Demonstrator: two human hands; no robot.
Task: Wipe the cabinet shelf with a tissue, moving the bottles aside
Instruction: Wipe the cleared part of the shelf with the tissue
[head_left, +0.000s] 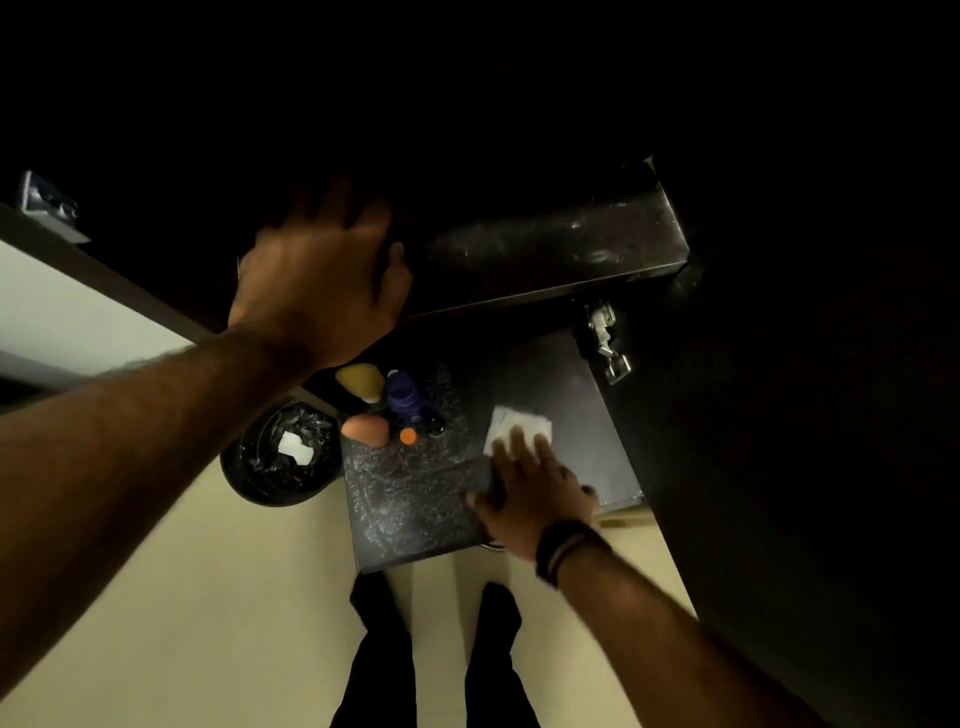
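A white tissue lies flat on the dark lower cabinet shelf. My right hand presses on the tissue's near edge with fingers spread. Several bottles stand grouped at the shelf's back left: a yellow one, a dark blue one, a peach one and a small orange cap. My left hand rests flat on the front edge of the upper shelf, fingers reaching into the dark; nothing shows in it.
A black bin lined with a bag and holding white paper stands on the floor left of the shelf. An open cabinet door with a metal hinge is at the right. My legs stand on the pale floor below.
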